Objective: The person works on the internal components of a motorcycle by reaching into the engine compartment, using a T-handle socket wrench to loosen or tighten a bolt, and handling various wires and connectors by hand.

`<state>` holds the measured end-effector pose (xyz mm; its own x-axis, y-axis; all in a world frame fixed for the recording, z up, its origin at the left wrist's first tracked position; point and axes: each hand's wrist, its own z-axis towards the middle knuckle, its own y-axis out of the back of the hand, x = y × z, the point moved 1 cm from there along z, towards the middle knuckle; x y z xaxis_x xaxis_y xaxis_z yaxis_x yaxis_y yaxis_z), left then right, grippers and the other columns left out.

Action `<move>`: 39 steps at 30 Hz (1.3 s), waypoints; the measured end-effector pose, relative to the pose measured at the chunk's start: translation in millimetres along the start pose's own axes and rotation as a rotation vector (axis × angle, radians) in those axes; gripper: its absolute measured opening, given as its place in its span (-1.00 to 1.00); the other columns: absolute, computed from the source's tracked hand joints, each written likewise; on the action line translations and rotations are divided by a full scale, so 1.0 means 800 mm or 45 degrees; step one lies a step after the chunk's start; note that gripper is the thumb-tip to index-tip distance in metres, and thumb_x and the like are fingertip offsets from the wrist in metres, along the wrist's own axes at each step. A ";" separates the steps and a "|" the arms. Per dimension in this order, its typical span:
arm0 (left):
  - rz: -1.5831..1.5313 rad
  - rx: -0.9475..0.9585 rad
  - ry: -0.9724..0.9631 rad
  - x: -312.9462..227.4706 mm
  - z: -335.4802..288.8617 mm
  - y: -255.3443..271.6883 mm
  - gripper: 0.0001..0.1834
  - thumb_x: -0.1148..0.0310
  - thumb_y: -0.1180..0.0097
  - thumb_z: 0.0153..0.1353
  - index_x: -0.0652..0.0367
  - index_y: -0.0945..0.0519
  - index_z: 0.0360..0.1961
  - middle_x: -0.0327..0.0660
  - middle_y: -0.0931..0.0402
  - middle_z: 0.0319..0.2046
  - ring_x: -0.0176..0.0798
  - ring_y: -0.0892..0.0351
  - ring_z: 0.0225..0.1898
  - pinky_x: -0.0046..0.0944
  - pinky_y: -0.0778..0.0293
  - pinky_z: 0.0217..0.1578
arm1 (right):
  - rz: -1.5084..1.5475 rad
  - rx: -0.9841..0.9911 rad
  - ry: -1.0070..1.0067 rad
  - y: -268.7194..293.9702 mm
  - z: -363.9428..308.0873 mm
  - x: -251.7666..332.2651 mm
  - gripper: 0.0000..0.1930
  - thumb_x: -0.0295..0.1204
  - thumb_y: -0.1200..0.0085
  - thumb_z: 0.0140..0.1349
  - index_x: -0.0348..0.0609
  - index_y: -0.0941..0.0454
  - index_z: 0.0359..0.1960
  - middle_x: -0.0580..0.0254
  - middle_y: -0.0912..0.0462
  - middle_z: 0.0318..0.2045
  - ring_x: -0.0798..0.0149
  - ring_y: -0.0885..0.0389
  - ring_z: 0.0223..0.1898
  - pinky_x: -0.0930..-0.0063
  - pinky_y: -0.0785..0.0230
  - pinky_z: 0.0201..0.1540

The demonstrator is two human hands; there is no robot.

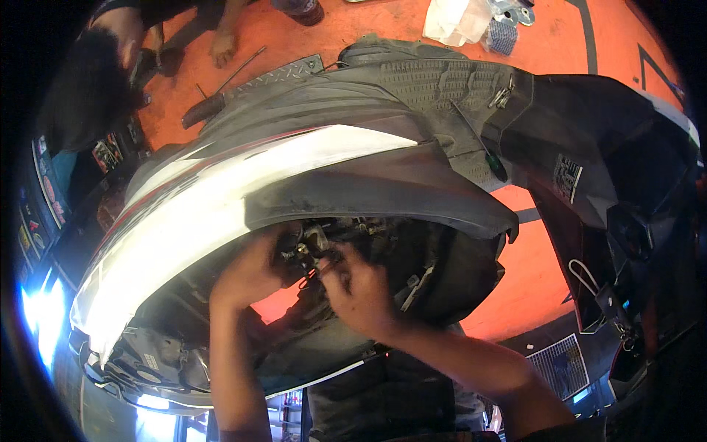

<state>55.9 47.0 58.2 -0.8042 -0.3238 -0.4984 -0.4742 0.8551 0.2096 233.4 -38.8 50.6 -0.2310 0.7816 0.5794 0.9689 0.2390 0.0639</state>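
Both of my hands reach into the wide opening in the body of a scooter (317, 195) with white and dark grey panels. Inside, my left hand (254, 269) is at the left of a small metal part (315, 239); its fingers are mostly hidden in shadow and behind the panel edge. From the right, my right hand (357, 291) has its fingers bent and closed near the same part. What those fingers pinch, if anything, is too dark and small to make out. Orange floor shows through a gap below the hands.
A screwdriver (486, 151) with a dark green handle lies on the footboard (442, 85), near some small metal pieces (503, 94). Keys (622, 324) hang at the right. Another person's hand (222, 48) rests on the floor at the far left. A white bag (455, 20) lies at the back.
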 end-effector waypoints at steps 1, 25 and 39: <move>-0.007 -0.016 0.019 0.000 0.000 -0.002 -0.24 0.56 -0.22 -0.04 0.21 -0.42 0.31 0.17 -0.53 0.13 0.11 -0.52 0.17 0.00 -0.39 0.21 | -0.048 0.023 -0.048 0.012 0.014 -0.003 -0.65 -0.32 -0.18 0.35 -0.33 -0.53 0.03 -0.10 -0.74 -0.25 0.01 -0.77 -0.32 0.18 -0.59 -0.29; 0.141 -0.282 -0.177 0.015 0.009 -0.037 -0.34 0.59 -0.13 -0.14 0.15 -0.53 0.14 0.06 -0.49 0.07 0.13 -0.35 0.27 0.12 -0.08 0.37 | -1.012 0.159 0.754 -0.005 0.210 -0.010 -0.69 -0.36 -0.13 0.28 -0.16 -0.61 0.03 -0.12 -0.66 -0.04 -0.27 -0.59 0.01 -0.04 -0.42 0.10; 0.156 -0.374 -0.219 0.024 0.016 -0.037 -0.36 0.50 -0.20 -0.20 0.18 -0.58 0.07 0.03 -0.52 -0.02 0.14 -0.44 0.13 0.04 -0.15 0.30 | -0.646 0.053 0.167 0.091 0.106 -0.020 -0.64 -0.35 -0.16 0.35 -0.35 -0.59 0.08 -0.15 -0.71 -0.12 0.10 -0.75 -0.22 0.22 -0.58 -0.11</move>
<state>59.3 21.2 31.8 -0.8013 -0.1313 -0.5837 -0.4806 0.7223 0.4972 300.0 14.7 -22.7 -0.6547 0.4837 0.5809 0.7332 0.5933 0.3323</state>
